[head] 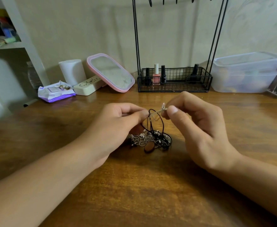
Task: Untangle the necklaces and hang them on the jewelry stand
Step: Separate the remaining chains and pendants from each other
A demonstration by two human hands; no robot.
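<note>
Bench (134,185): wooden, wide, carrying everything here; smooth top, so a dropped chain could slide or scatter instead of staying put.
Jewelry stand (173,79): far centre, black wire basket base with tall uprights, hooks only just in view at the top edge; nothing hung yet. Nail polish bottles (156,74) standing in the basket, likely to topple if a swinging pendant or reaching arm knocks them.
Plastic box (245,72): far right, beside the stand, lidded, out of the working area.
Mirror (111,74): far left of the stand, pink-framed, leaning back; a careless sweep of the left arm could tip it.
Left hand (118,126): near centre-left, grip closed, thumb and forefinger pinching the black cord at its raised loop.
Right hand (198,126): near centre-right, grip closed, fingertips pinching a thin silver chain (163,106) just right of the loop.
Necklaces (151,140): tangled heap on the bench between and below both hands, silver links, dark beads and a brown oval pendant (149,147) mixed together.
Black cord (157,118): rising from the heap to the left pinch, looped around the silver strand.
Main risk: pulling the two pinches apart while the loop is crossed, probably tightening the knot rather than freeing it.
Second risk: fine silver links snapping or kinking under a sharp tug.
Third risk: lifting too high, dragging the whole heap up and re-snarling loose strands.
</note>
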